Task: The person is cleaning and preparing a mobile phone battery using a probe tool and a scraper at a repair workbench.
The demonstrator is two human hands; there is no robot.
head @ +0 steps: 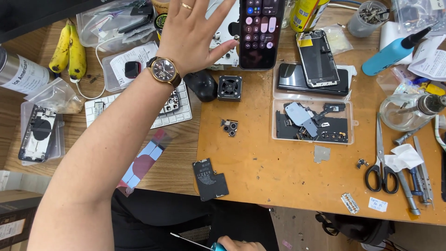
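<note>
1. A repair bench seen from above: one lit smartphone (260, 32) stands at the top edge, its screen showing round control icons.
2. Two bananas (68, 49) lie at the upper left; one pair of scissors (382, 160) rests at the right beside a row of metal tools.
3. One clear plastic case (312, 104) sits mid-bench, a dark phone in its upper half and small black and grey parts in the lower.
4. One L-shaped black battery (210, 179) lies near the front edge; one camera module (229, 127) sits above it.
5. The left hand (193, 32), wearing a wristwatch and ring, reaches up with fingers spread wide, the thumb tip touching the smartphone's left edge.
6. The right hand (239, 245), barely in view at the bottom, is closed around a blue-handled screwdriver (200, 244).
</note>
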